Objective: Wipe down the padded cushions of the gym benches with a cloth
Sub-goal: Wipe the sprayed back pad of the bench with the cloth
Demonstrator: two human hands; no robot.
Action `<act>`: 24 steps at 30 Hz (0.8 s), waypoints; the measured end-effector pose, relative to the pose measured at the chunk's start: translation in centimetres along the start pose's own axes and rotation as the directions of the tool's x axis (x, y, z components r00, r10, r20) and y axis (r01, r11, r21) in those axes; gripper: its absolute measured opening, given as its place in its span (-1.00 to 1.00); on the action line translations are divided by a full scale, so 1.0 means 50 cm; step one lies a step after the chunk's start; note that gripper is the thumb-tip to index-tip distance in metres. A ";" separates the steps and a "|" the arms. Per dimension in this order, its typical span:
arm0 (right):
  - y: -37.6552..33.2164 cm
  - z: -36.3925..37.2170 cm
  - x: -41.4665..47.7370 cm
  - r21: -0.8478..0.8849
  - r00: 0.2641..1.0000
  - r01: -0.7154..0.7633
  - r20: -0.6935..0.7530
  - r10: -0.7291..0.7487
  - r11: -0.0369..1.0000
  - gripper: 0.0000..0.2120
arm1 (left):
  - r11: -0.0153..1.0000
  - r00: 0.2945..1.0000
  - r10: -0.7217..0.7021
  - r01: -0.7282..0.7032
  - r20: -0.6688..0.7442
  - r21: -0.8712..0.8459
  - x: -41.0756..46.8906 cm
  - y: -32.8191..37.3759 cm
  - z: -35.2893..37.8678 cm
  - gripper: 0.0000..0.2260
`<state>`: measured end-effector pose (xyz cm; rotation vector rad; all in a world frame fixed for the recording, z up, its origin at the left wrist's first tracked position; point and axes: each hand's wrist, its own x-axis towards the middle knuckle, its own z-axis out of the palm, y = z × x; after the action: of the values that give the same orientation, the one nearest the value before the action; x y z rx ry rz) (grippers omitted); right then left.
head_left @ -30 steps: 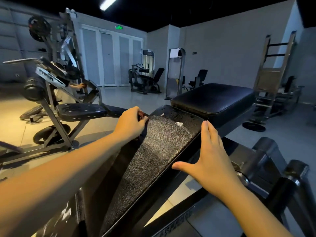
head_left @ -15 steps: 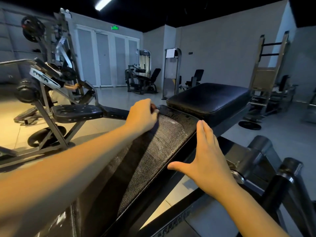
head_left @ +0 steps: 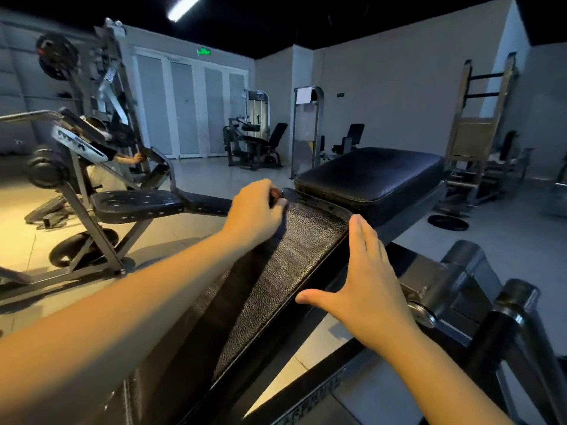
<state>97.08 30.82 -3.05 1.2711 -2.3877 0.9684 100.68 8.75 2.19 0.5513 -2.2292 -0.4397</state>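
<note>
— Head camera: which step was this?
— Wiping the long back pad [head_left: 285, 265]. The left hand [head_left: 254, 210] was fisted on a reddish cloth [head_left: 276, 193] at the pad's far end; the right hand [head_left: 365, 271] lay flat and spread against its edge.
— Next?
— Probably the seat cushion [head_left: 371, 173] just beyond, needing a longer reach.

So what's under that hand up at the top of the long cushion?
A small reddish-brown bit pokes out past the left hand, pressed on the cushion. It may be the cloth, but the hand covers the rest.
</note>
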 end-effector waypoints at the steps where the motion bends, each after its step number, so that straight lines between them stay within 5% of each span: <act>1: 0.000 0.000 0.000 -0.001 1.000 0.000 -0.003 0.000 1.000 0.35 | 0.994 0.995 0.101 -0.100 0.007 -0.052 -0.026 0.030 -0.002 -0.86; 4: 0.001 0.001 0.002 0.004 1.000 0.003 -0.008 -0.002 1.000 0.35 | 0.894 0.906 0.420 -0.404 0.051 -0.195 -0.102 0.080 -0.012 -0.90; 6: 0.003 0.003 0.001 0.009 1.000 0.001 -0.008 -0.001 1.000 0.34 | 0.885 0.892 0.450 -0.440 0.038 -0.149 -0.089 0.054 -0.014 -0.88; 10: 0.003 0.004 -0.001 0.015 1.000 -0.002 0.000 0.002 1.000 0.35 | 0.998 1.000 -0.026 0.026 -0.001 0.059 0.032 -0.063 -0.009 -0.82; 12: 0.003 0.003 -0.001 0.015 1.000 -0.004 0.002 0.004 1.000 0.36 | 0.995 0.998 -0.064 0.064 0.007 0.077 0.045 -0.062 -0.003 -0.81; 15: 0.001 0.001 0.002 0.000 1.000 0.000 -0.006 0.000 1.000 0.36 | 0.983 0.985 0.170 -0.171 -0.009 -0.071 -0.015 0.034 0.007 -0.84; 19: 0.001 0.005 0.000 0.019 0.999 -0.015 -0.027 0.016 1.000 0.37 | 0.838 0.857 0.515 -0.508 -0.021 -0.198 -0.093 0.096 0.010 -0.87; 21: 0.003 0.008 -0.003 0.029 0.999 -0.010 -0.034 0.011 1.000 0.36 | 0.900 0.910 0.412 -0.413 -0.037 -0.140 -0.057 0.046 0.012 -0.86; 24: 0.004 0.008 -0.003 0.045 1.000 -0.018 -0.016 0.019 0.999 0.36 | 1.000 1.000 0.003 -0.003 -0.015 0.002 0.036 -0.060 0.004 -0.83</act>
<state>97.06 30.72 -3.53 1.2529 -2.3823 1.0390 100.18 5.29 1.75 0.5500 -2.2157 -0.4306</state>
